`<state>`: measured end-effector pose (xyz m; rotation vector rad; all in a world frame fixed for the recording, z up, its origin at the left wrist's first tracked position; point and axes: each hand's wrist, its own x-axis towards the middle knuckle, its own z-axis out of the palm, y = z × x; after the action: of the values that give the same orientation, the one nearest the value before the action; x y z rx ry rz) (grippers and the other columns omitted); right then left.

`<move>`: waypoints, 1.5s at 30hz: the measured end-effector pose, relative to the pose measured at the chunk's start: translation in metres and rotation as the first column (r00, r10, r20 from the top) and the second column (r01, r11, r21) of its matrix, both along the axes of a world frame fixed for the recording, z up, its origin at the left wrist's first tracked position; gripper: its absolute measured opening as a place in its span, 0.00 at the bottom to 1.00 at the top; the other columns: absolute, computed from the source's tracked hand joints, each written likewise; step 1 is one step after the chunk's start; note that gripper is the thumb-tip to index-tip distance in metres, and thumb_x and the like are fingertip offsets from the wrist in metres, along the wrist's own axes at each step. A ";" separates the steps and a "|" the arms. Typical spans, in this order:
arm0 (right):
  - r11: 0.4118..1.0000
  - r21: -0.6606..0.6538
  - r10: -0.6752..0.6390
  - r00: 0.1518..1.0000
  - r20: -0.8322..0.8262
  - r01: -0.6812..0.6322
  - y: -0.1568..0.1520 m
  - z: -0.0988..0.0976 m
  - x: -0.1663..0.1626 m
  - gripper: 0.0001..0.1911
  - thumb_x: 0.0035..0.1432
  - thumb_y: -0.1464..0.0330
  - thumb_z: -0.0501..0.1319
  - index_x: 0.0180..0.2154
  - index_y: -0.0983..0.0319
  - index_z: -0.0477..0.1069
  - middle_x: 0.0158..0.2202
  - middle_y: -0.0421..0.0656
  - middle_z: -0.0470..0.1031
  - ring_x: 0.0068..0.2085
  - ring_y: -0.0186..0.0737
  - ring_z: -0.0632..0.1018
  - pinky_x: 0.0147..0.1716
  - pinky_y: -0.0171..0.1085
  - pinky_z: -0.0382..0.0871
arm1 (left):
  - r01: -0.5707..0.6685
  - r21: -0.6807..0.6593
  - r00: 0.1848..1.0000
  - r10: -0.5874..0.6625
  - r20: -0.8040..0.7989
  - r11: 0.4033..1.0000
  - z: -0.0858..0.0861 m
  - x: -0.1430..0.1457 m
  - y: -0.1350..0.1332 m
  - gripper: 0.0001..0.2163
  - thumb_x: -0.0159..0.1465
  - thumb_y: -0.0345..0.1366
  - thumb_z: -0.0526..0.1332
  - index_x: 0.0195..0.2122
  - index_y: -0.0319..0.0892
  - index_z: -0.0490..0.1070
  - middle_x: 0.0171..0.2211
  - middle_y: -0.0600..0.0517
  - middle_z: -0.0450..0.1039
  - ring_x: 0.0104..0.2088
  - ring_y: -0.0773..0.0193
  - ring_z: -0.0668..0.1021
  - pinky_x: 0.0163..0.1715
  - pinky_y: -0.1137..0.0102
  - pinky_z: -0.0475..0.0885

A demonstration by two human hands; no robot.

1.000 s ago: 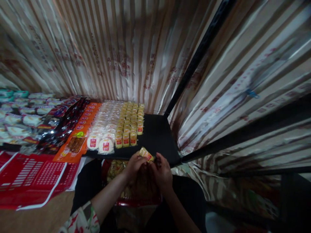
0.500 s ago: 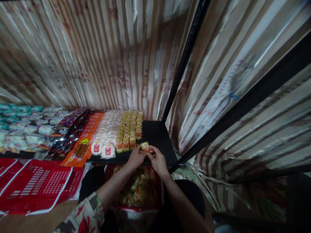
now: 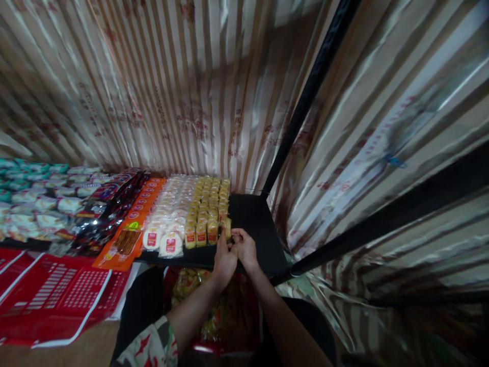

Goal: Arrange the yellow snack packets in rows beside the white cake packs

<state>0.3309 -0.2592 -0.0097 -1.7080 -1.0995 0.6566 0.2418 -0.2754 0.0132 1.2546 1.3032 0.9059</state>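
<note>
Seemingly for steadiness, left hand (image 3: 225, 261) and right hand (image 3: 246, 250) pinch a packet (image 3: 228, 227) at the front of the yellow rows (image 3: 207, 202), below centre.

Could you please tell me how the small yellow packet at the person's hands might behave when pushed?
The small yellow packet is probably light, being so small. It looks shiny, so may be slippery. If blocky like the yellow packets beside it, it should hardly roll.
</note>
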 end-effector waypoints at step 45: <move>0.999 0.028 -0.042 0.993 -0.109 0.045 0.037 -0.001 -0.003 0.30 0.58 0.52 0.47 0.54 0.62 0.64 0.58 0.48 0.64 0.58 0.42 0.65 0.57 0.42 0.58 | -0.027 0.046 0.992 0.021 0.127 0.999 -0.013 0.000 0.006 0.25 0.64 0.39 0.47 0.61 0.36 0.54 0.64 0.47 0.49 0.64 0.63 0.53 0.64 0.66 0.47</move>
<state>0.3284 -0.2227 -0.0112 -1.6469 -0.9890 0.6934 0.2421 -0.2695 0.0005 1.2001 1.2048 1.0220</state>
